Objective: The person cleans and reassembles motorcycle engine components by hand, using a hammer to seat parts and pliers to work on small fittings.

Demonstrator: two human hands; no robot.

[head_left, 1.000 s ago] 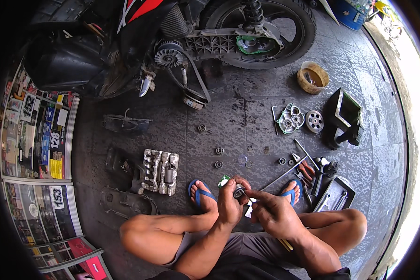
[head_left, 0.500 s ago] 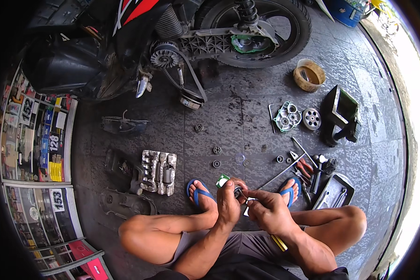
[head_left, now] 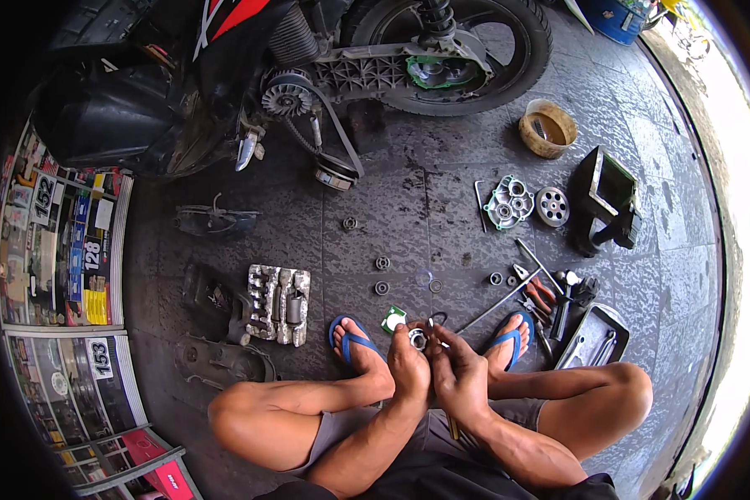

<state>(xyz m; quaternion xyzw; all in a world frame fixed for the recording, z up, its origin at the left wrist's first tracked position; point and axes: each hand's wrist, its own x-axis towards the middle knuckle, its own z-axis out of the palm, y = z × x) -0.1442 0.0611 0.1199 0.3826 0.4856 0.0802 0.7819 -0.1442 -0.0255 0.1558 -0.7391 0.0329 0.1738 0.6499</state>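
Observation:
My left hand [head_left: 408,367] grips a small metal ball bearing [head_left: 418,338], its round face turned up between thumb and fingers. Close against it, my right hand [head_left: 461,382] is closed, fingertips at the bearing's edge. A thin black ring [head_left: 440,317] shows just beyond the right fingertips; whether they pinch it I cannot tell. From under the right palm sticks the yellow end of a slim tool [head_left: 454,427], its working end hidden. Past my left fingertips a small green and white packet [head_left: 393,318] lies on the floor.
Several bearings [head_left: 382,263] lie ahead on the dark tiles. At right are a T-handle wrench [head_left: 500,302], pliers [head_left: 542,293], a tool tray [head_left: 593,337] and a gear cover [head_left: 508,202]. A socket case [head_left: 279,306] sits left; a scooter [head_left: 375,71] stands ahead.
My right hand has turned and moved left, closer to the left hand. The black ring now shows apart from the bearing, and the yellow tool end has swung left, under the palm.

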